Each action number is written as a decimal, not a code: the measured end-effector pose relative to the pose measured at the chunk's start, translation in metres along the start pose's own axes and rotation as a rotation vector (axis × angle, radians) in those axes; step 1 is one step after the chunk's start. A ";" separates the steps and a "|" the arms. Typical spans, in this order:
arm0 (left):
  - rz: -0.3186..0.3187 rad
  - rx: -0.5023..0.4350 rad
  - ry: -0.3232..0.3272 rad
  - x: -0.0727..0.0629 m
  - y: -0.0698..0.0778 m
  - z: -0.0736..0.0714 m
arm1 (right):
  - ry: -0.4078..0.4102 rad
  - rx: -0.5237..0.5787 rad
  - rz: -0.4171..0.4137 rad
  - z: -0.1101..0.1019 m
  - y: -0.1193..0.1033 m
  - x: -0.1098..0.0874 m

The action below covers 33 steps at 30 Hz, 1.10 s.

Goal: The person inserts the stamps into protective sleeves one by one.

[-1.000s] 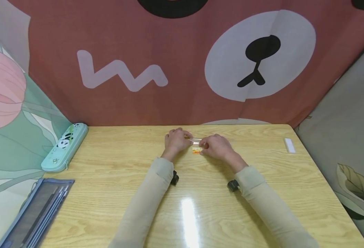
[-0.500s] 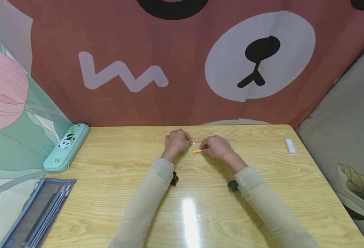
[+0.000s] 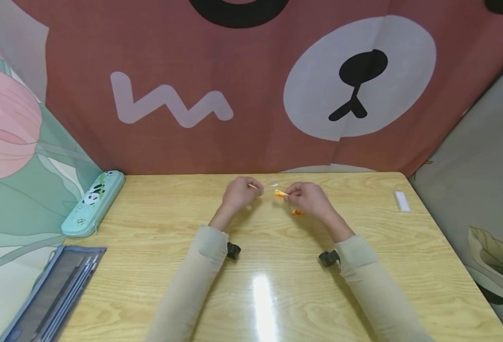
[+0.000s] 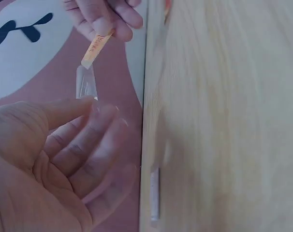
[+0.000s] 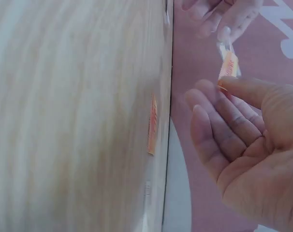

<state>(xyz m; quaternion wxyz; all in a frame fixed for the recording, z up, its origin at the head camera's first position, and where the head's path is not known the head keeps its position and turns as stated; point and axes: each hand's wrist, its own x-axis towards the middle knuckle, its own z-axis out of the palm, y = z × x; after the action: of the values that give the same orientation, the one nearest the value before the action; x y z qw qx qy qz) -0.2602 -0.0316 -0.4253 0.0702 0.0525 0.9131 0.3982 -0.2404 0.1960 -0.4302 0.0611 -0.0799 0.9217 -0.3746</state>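
My left hand (image 3: 242, 192) pinches a small clear plastic piece (image 4: 86, 83) between thumb and forefinger, above the back of the table. Facing it, my right hand (image 3: 310, 196) holds a small orange-and-white printed strip (image 5: 228, 66) by one end, between thumb and fingertips. The strip's free end meets the clear piece in the left wrist view. The other fingers of both hands are loosely curled. A second orange printed piece (image 3: 297, 212) lies on the table below my right hand. Near the back edge, a clear strip (image 5: 147, 193) lies on the tabletop.
A white block (image 3: 401, 201) lies at the right of the table (image 3: 183, 213). On the left are a mint panda pencil case (image 3: 93, 204) and a dark mesh pouch (image 3: 52, 294) with several pencils. A brown printed cloth (image 3: 251, 142) hangs behind the back edge.
My right hand has picked up the orange strip and raised it towards the clear piece. Both hands have lifted and moved slightly apart. The second orange piece has come into sight.
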 end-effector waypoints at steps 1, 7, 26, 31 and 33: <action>0.006 -0.054 -0.005 -0.001 -0.002 0.000 | 0.006 0.051 0.021 0.001 0.001 -0.001; -0.036 -0.294 -0.010 -0.006 -0.018 0.004 | 0.023 0.359 0.078 0.003 0.001 -0.005; -0.031 -0.647 -0.042 -0.017 -0.020 0.005 | 0.064 0.610 0.060 0.008 0.001 -0.007; -0.053 -0.689 -0.029 -0.020 -0.022 0.009 | 0.085 0.603 0.060 0.007 0.004 -0.007; -0.060 -0.715 -0.025 -0.022 -0.022 0.009 | 0.083 0.600 0.060 0.007 0.004 -0.008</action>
<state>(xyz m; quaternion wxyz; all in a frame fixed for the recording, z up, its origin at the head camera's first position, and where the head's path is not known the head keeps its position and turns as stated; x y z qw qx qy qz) -0.2384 -0.0436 -0.4456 0.1072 0.0025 0.7162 0.6896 -0.2320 0.1959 -0.4378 0.0553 -0.0154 0.7736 -0.6310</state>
